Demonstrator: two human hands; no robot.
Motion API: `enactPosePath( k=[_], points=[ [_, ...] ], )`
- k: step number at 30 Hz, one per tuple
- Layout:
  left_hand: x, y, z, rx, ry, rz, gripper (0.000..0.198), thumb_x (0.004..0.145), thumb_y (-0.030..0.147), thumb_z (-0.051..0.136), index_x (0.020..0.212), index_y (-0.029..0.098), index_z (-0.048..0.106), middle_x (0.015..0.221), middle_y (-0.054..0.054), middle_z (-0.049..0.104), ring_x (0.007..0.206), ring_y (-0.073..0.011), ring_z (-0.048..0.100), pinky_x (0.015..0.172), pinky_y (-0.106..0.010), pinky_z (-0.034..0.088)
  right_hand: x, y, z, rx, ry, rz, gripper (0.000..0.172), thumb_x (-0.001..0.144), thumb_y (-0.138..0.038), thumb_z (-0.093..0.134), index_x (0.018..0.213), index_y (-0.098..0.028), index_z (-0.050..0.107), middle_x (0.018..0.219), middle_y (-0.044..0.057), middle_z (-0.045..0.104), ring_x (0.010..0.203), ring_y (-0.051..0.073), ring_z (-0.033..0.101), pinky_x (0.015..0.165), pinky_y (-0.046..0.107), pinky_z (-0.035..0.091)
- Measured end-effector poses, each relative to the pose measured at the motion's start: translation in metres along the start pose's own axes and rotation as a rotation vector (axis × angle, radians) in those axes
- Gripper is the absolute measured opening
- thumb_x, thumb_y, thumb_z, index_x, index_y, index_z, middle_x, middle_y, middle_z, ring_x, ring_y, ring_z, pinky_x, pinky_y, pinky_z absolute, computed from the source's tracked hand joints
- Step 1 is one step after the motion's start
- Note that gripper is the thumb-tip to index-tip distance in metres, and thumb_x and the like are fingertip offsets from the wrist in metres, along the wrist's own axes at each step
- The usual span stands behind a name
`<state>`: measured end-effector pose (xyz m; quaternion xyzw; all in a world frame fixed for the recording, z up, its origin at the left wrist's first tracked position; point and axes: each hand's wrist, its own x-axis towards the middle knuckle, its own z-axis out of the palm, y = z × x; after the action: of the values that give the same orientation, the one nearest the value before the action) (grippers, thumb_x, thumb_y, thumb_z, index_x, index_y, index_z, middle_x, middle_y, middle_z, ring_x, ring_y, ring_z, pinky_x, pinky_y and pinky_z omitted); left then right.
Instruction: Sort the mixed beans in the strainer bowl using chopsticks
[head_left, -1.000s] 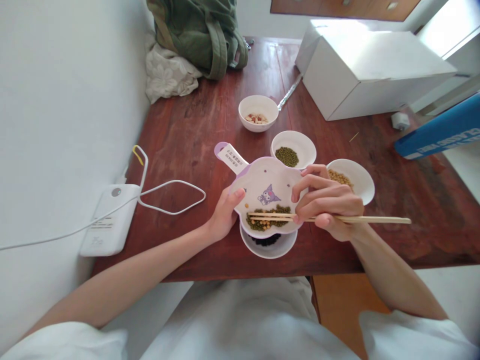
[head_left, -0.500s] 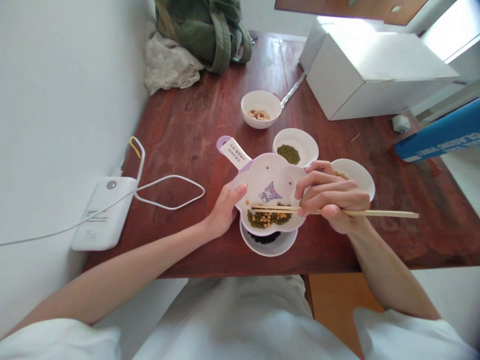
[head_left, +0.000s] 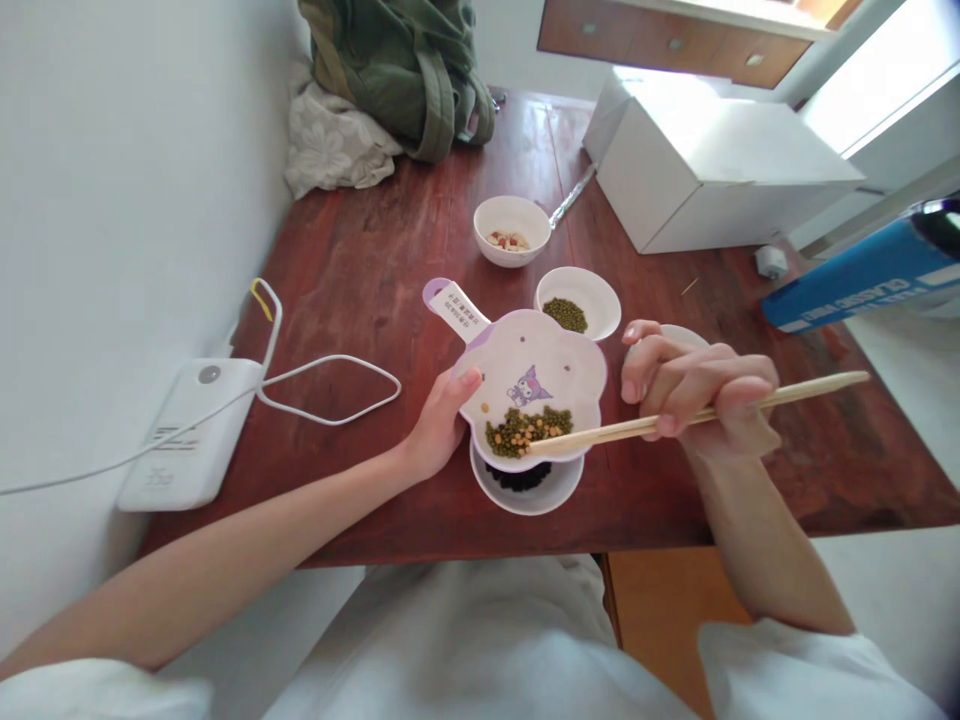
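Observation:
My left hand (head_left: 439,425) grips the left edge of a white, flower-shaped dish (head_left: 562,395) with a purple rim, a labelled handle and a cartoon print. Green beans mixed with yellow pieces (head_left: 517,430) lie along its near side. A pair of wooden chopsticks (head_left: 615,430) is held in my right hand (head_left: 697,395), their tips among the beans. Under the dish's near edge, partly covered, is a white bowl (head_left: 555,495) with black contents. Just beyond the dish stands a white bowl of green beans (head_left: 604,305). My right hand mostly hides another white bowl (head_left: 681,337).
Farther back are a white bowl of nut-like pieces (head_left: 499,212) and a large white box (head_left: 660,185). A power bank (head_left: 191,430) with a looped cable lies left by the wall. A green backpack (head_left: 397,70) sits at the back; a blue cylinder (head_left: 862,270) is at right.
My right hand has moved right, away from the dish's rim, and the chopsticks now slant with their tips farther right and lower in the beans. The whole view has shifted slightly.

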<state>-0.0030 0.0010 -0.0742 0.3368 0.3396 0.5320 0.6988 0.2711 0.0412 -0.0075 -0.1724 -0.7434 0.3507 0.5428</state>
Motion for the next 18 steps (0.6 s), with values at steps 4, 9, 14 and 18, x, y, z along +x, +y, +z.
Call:
enactPosePath(
  k=[4, 9, 14, 18],
  points=[
    [0.0, -0.001, 0.0, -0.005, -0.005, 0.013, 0.066, 0.094, 0.079, 0.09, 0.123, 0.02, 0.091, 0.129, -0.014, 0.094, 0.143, -0.0514, 0.08, 0.124, -0.062, 0.065, -0.001, 0.003, 0.002, -0.067, -0.036, -0.013, 0.061, 0.12, -0.061, 0.063, 0.071, -0.03, 0.08, 0.05, -0.002, 0.07, 0.056, 0.025, 0.069, 0.099, 0.057, 0.053],
    [0.0, -0.002, -0.001, -0.013, 0.001, 0.033, 0.067, 0.093, 0.079, 0.091, 0.124, 0.02, 0.091, 0.127, -0.013, 0.095, 0.143, -0.0501, 0.081, 0.126, -0.061, 0.064, 0.004, 0.008, -0.009, -0.011, 0.112, -0.042, 0.075, 0.125, -0.061, 0.045, 0.061, -0.029, 0.069, 0.042, -0.003, 0.053, 0.049, 0.023, 0.06, 0.098, 0.055, 0.055],
    [0.0, -0.001, -0.001, 0.004, 0.005, 0.036, 0.068, 0.092, 0.079, 0.091, 0.125, 0.019, 0.09, 0.127, -0.013, 0.095, 0.14, -0.0484, 0.082, 0.127, -0.06, 0.062, 0.007, 0.004, -0.019, -0.01, -0.08, -0.007, 0.087, 0.128, -0.062, 0.03, 0.056, -0.027, 0.067, 0.041, -0.002, 0.055, 0.045, 0.02, 0.06, 0.089, 0.051, 0.054],
    [-0.001, -0.001, -0.003, 0.018, 0.008, 0.026, 0.069, 0.093, 0.08, 0.09, 0.125, 0.018, 0.09, 0.124, -0.014, 0.095, 0.136, -0.049, 0.084, 0.124, -0.062, 0.064, 0.001, 0.005, -0.006, -0.134, -0.123, 0.001, 0.082, 0.126, -0.065, 0.04, 0.066, -0.027, 0.08, 0.05, 0.0, 0.064, 0.056, 0.023, 0.065, 0.091, 0.051, 0.053]
  ],
)
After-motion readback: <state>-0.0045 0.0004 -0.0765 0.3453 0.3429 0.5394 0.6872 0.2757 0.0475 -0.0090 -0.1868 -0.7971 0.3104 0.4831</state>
